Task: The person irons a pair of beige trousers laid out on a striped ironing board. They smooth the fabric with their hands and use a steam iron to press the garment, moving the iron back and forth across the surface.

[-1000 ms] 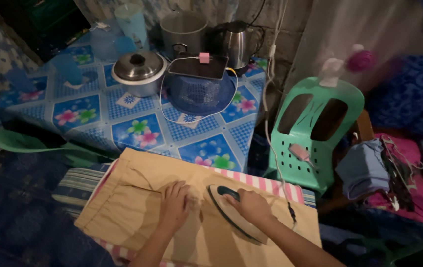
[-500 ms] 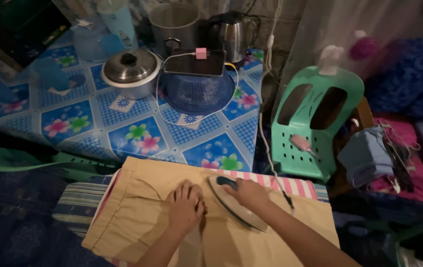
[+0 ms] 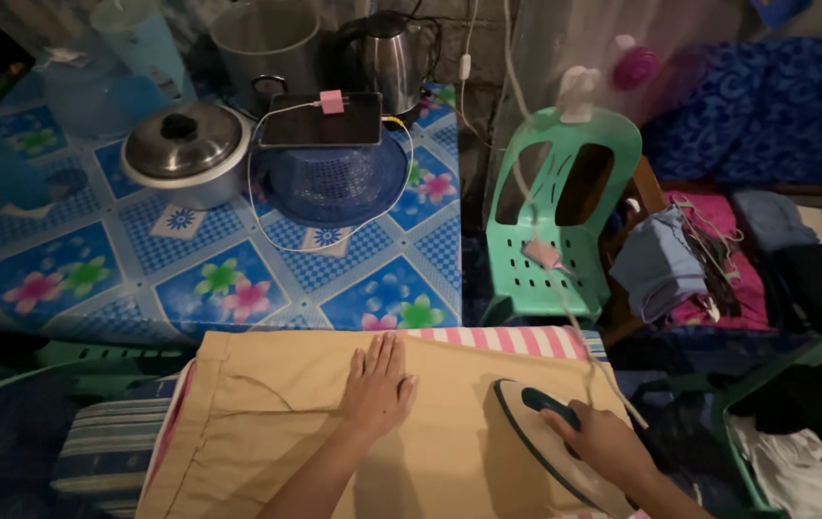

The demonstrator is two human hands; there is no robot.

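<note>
Tan shorts [image 3: 267,423] lie spread flat on a pink-and-white striped ironing pad [image 3: 516,340]. My left hand [image 3: 377,384] rests palm down on the cloth near its far edge, fingers together and pointing away from me. My right hand [image 3: 598,440] grips the dark teal handle of a white clothes iron [image 3: 540,432], which sits on the right part of the shorts. The iron's cord [image 3: 564,298] runs up past the green chair to the wall.
A table with a blue flowered cloth [image 3: 238,279] stands behind, bearing a lidded pot [image 3: 185,144], a blue basket [image 3: 334,178] with a charging phone [image 3: 322,119], a kettle [image 3: 387,53] and cups. A green plastic chair [image 3: 560,216] and piled clothes [image 3: 680,264] sit at right.
My right hand has drawn the iron rightward and toward me across the shorts. My left hand has flattened and slid toward the far edge. The view has shifted right.
</note>
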